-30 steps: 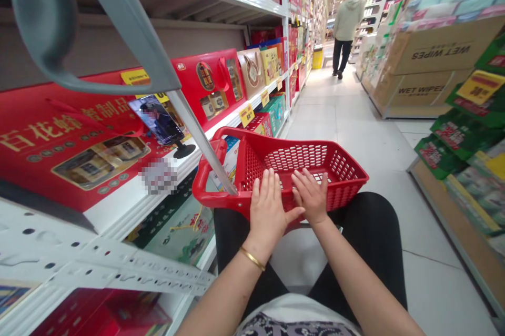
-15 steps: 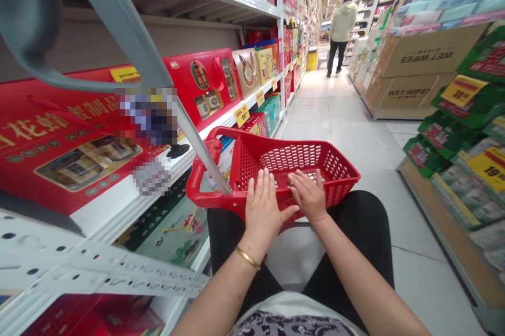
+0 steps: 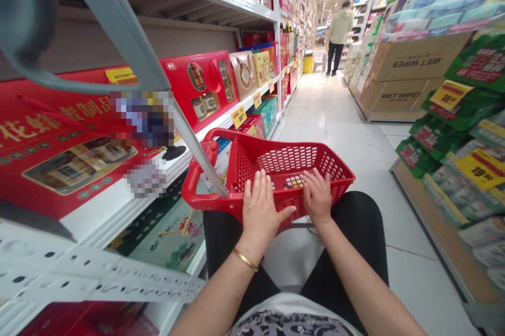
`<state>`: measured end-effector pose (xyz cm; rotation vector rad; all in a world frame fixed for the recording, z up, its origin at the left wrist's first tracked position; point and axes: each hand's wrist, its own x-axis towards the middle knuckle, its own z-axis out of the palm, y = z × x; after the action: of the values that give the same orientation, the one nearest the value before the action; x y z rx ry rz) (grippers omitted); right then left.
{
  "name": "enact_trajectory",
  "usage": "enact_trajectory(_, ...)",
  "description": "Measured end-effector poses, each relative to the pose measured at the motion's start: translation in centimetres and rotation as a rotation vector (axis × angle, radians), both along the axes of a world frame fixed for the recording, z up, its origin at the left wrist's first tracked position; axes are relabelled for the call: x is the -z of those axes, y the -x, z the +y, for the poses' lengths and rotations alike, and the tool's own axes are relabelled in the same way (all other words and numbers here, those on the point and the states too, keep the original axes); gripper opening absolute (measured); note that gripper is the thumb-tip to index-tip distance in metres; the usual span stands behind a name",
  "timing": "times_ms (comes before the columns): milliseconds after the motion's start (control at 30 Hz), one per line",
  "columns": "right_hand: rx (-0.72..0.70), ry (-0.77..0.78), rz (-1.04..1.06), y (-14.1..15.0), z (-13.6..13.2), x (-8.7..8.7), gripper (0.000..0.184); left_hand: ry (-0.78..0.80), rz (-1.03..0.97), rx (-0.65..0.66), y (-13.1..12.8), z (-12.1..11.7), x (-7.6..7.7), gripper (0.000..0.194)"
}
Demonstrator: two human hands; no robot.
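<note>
We've got the left hand (image 3: 258, 215) and right hand (image 3: 317, 196) both open, flat on the near rim of our red plastic mesh basket (image 3: 256, 162), lower middle. Smooth tiled aisle (image 3: 335, 131) runs open ahead, perforated metal shelf (image 3: 90, 273) tight on the left.

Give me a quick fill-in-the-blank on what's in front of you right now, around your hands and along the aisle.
The left hand wears a gold ____ on its wrist.
It and the right hand rest on the near rim of a ____ plastic basket.
The cardboard cartons on the right of the aisle are printed with the words ____.
The person far down the aisle wears ____ trousers.

bangle; red; WET WIPES; black
</note>
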<state>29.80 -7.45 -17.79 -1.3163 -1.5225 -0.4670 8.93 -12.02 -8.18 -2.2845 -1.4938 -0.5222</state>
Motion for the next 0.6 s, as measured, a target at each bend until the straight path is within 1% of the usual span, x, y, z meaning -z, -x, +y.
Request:
enact_trajectory(67,-0.080,0.036,-0.096,0.7,-0.5,-0.5,0.033,0.002,0.000,0.004,0.0,0.0,0.0,0.097)
enact_trajectory(100,-0.103,0.053,-0.139,0.3,-0.6,-0.6,0.034,0.005,0.001,0.005,0.0,0.0,0.0,0.097)
enact_trajectory(133,-0.115,0.071,-0.177,-0.5,-0.6,-0.7,0.034,0.006,0.002,0.004,0.1,0.0,0.1,0.097)
enact_trajectory(200,-0.104,0.105,-0.210,-3.0,-0.4,-0.6,0.034,0.011,0.008,0.004,0.1,0.0,0.2,0.097)
enact_trajectory(233,-0.071,0.113,-0.191,-4.4,-0.1,-0.4,0.033,0.014,0.011,0.004,0.1,0.0,0.2,0.098)
enact_trajectory(300,0.043,0.102,-0.078,-6.6,0.3,0.0,0.033,0.016,0.015,0.007,0.1,0.0,0.2,0.098)
enact_trajectory(367,0.148,0.064,0.064,-7.0,0.6,0.4,0.035,0.015,0.012,0.006,0.1,0.0,0.2,0.098)
enact_trajectory(400,0.175,0.041,0.121,-6.2,0.7,0.4,0.036,0.014,0.010,0.003,0.1,0.0,0.2,0.098)
enact_trajectory(467,0.157,0.001,0.173,-3.0,0.4,0.5,0.036,0.006,0.006,0.000,0.1,0.0,0.2,0.098)
enact_trajectory(600,0.007,-0.006,0.076,6.5,-0.6,0.8,0.036,-0.010,0.003,0.010,0.3,0.0,0.3,0.092)
